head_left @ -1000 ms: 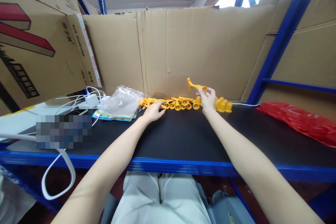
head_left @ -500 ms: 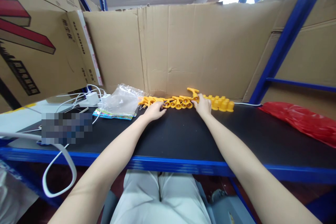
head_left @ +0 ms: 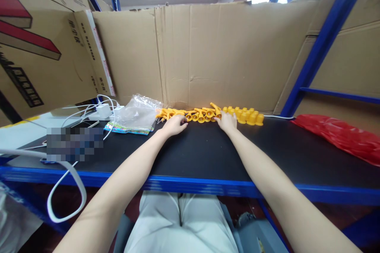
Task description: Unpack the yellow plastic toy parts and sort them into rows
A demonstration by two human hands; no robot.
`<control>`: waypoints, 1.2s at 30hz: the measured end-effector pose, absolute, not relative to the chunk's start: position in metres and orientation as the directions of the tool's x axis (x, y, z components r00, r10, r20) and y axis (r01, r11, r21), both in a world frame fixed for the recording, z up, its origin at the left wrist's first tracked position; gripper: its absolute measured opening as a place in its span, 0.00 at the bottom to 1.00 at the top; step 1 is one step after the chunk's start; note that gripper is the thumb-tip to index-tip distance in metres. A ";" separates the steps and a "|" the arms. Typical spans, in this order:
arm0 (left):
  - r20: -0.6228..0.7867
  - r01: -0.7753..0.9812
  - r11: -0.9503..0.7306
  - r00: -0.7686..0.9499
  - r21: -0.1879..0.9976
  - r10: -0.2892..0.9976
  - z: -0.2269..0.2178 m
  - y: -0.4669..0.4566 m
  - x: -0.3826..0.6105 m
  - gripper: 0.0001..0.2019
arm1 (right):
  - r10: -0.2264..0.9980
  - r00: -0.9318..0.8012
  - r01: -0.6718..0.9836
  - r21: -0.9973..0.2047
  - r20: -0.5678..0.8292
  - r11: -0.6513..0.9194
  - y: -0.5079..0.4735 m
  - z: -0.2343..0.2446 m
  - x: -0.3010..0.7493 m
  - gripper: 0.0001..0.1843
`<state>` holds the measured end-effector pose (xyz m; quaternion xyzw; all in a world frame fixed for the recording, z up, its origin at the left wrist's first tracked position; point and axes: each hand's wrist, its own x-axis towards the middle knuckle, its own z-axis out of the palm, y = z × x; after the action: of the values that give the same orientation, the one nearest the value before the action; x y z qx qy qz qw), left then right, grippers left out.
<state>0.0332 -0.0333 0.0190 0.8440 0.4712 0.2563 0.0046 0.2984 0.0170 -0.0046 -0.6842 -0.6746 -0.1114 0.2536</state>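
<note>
Along the back of the black tabletop lies a row of yellow plastic pieces [head_left: 201,119], each with a round hollow cup and a stem. My left hand [head_left: 175,125] rests at the row's left part with curled fingers; what they grip, if anything, is hidden. At the row's right end, my right hand [head_left: 228,121] is closed on a yellow cup-ended piece [head_left: 215,107] whose stem points up and left. Beside that hand, several yellow cups [head_left: 251,117] stand grouped in rows. More yellow pieces [head_left: 166,113] are heaped behind my left hand.
A clear plastic bag [head_left: 136,110] with a colourful edge lies left of the pieces. Further left are white chargers [head_left: 103,111] and a looping white cable [head_left: 84,195]. Red plastic [head_left: 335,134] lies at the right. A cardboard wall [head_left: 213,55] stands behind; a blue beam [head_left: 202,186] edges the front.
My right hand has lowered the yellow piece onto the right end of the row, and its stem has tilted more upright. My left hand has stayed almost still.
</note>
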 end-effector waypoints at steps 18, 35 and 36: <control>0.439 0.774 -0.578 0.439 0.257 0.784 0.016 -0.029 0.032 0.11 | 0.888 0.051 0.895 -0.415 0.457 0.162 0.017 0.006 0.319 0.36; 0.432 0.775 -0.574 0.437 0.264 0.789 0.018 -0.031 0.033 0.11 | 0.852 0.425 0.905 -0.158 0.305 -0.395 0.003 0.006 0.355 0.35; 0.433 0.774 -0.576 0.439 0.264 0.787 0.018 -0.031 0.033 0.10 | 0.855 0.418 0.909 -0.138 0.307 -0.394 0.003 0.007 0.354 0.34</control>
<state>0.0326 -0.0309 0.0177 0.8481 0.4601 0.2625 0.0130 0.3536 0.0029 0.0066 -0.8296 -0.5315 -0.0932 0.1431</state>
